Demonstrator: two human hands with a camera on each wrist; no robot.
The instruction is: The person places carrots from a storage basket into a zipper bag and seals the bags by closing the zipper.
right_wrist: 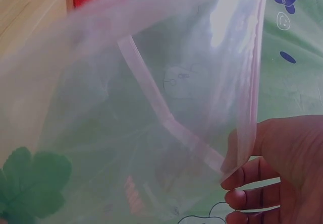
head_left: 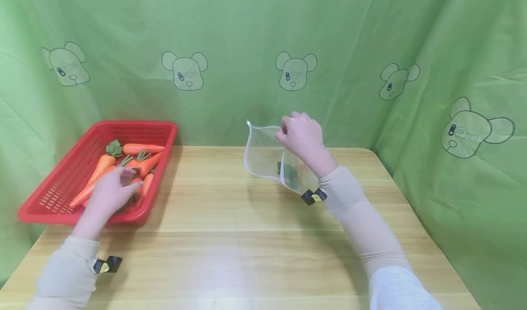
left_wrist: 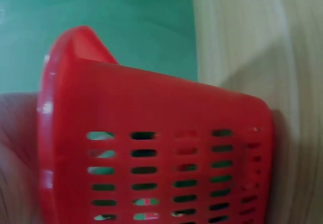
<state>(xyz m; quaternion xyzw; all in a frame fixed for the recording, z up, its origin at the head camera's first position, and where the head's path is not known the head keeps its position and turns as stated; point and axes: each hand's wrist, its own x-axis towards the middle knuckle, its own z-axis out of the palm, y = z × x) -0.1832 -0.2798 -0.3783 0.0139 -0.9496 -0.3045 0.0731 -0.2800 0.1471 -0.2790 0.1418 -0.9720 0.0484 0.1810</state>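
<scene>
Right fingers (right_wrist: pixel 255 198) pinch the translucent bag (head_left: pixel 263 154); hold its mouth wide. Left fingers (head_left: pixel 124 174), parted over the carrots (head_left: pixel 143 149), should close on one directly below them.

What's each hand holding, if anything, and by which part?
The right hand pinches the clear bag by the edge of its open mouth. The left hand is over the carrots; whether it grips one cannot be told.

Pale wood-grain table (head_left: pixel 234 250) — green curtain (head_left: pixel 239 17) behind and along right side — outlined bear heads (head_left: pixel 293 73) across it.
</scene>
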